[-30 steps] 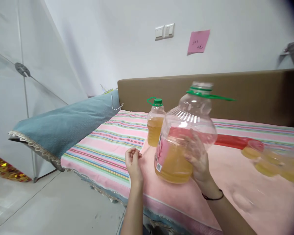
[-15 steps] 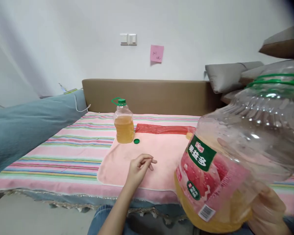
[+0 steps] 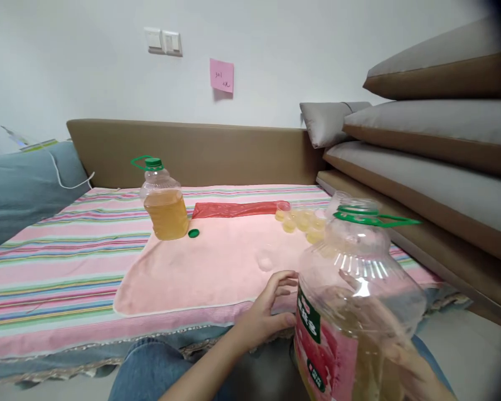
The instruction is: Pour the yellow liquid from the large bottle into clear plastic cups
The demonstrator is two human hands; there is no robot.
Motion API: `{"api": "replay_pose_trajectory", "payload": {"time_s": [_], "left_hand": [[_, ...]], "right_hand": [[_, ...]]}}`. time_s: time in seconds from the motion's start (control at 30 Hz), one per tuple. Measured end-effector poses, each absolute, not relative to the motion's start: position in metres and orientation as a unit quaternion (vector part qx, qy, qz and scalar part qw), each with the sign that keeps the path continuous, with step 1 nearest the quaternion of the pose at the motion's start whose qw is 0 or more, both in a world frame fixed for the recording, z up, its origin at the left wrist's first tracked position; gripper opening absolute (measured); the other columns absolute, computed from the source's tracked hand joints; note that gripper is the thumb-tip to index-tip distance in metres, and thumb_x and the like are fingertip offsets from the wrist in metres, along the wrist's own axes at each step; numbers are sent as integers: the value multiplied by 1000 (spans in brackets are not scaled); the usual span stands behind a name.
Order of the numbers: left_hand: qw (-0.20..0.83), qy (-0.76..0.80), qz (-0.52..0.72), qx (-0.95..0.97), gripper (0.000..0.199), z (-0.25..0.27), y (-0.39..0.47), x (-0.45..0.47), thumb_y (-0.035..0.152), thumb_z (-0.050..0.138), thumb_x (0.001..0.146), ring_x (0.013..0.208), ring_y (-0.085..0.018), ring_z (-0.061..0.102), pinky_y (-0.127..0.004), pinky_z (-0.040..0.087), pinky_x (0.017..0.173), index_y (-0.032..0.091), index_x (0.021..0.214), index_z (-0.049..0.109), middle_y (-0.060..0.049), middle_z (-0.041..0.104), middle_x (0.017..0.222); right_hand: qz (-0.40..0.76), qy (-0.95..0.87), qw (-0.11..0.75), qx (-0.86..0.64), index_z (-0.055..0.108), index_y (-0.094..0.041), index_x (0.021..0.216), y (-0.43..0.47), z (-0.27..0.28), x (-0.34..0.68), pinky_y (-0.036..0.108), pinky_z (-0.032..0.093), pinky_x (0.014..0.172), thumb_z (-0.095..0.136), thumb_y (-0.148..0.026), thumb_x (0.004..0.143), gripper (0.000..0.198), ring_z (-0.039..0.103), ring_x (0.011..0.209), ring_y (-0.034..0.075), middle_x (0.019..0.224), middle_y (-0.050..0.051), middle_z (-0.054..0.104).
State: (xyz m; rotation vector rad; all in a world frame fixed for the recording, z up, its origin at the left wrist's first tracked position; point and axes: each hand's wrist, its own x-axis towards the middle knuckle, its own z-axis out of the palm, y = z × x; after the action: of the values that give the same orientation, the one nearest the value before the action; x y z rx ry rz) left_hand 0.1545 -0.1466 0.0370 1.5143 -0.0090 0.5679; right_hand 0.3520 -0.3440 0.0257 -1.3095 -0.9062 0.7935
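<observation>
A large clear juice jug with a pink and green label stands upright close to me, uncapped, a green handle ring at its neck and pale yellow liquid in its lower part. My right hand grips it from the right side; some of those fingers show only through the plastic. Beside the label, my left hand is open with fingers and thumb apart; whether it touches the jug I cannot tell. An empty clear cup lies on the pink cloth. Several cups of yellow liquid are grouped behind the jug.
A second jug with its green cap on stands at the left, with a loose green cap next to it. A red plastic bag lies along the back. Stacked grey cushions rise at the right.
The jug has come down and turned more upright in my right hand. My left hand has moved right to the jug and spread its fingers. The view has swung right, showing the cups.
</observation>
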Motion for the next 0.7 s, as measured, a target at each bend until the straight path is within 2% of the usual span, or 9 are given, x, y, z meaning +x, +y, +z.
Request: {"api": "replay_pose_trajectory", "payload": {"time_s": [0.07,0.13,0.27,0.4,0.53,0.6,0.7], "left_hand": [[672,1,274,689,84,40,-146,154,65,69,75,136,-31,37,-47,29,112,31,143,36,-11,38,148],[671,5,280,687,90,46,-145,153,64,74,71,136,-32,37,-48,29,112,32,144,32,-11,37,148],[728,40,245,639,90,63,-145,154,59,80,67,126,-30,47,-48,31,109,30,138,33,-12,46,138],[781,82,192,589,89,71,-142,156,52,89,57,125,-33,49,-50,36,105,27,127,41,-13,50,131],[777,86,158,604,104,70,-140,153,47,94,48,125,-35,48,-52,36,105,26,133,37,-14,51,130],[772,99,147,610,107,67,-143,152,48,93,48,124,-35,49,-52,36,106,24,135,36,-15,51,130],[774,128,152,601,97,62,-147,153,51,90,53,120,-34,53,-51,38,103,23,132,41,-15,51,131]], "right_hand": [[354,-370,659,-551,46,-39,142,-342,16,349,58,35,111,66,-73,68,84,42,139,38,148,6,53],[370,-361,661,-543,47,-38,142,-341,12,346,57,35,111,69,-71,67,85,43,139,38,146,7,55],[392,-345,636,-568,50,-38,139,-339,17,343,53,34,113,74,-69,65,84,40,141,36,146,6,54],[421,-326,632,-562,56,-42,133,-338,22,341,51,37,112,81,-64,60,80,46,137,36,140,4,61],[462,-321,618,-549,58,-41,132,-334,27,339,50,44,107,81,-58,63,75,52,131,35,136,5,63],[480,-319,603,-551,57,-39,134,-333,30,337,50,46,105,81,-55,65,74,56,127,35,133,6,65],[499,-299,590,-560,57,-38,134,-336,35,337,49,46,105,80,-51,68,71,56,128,34,133,6,66]]}}
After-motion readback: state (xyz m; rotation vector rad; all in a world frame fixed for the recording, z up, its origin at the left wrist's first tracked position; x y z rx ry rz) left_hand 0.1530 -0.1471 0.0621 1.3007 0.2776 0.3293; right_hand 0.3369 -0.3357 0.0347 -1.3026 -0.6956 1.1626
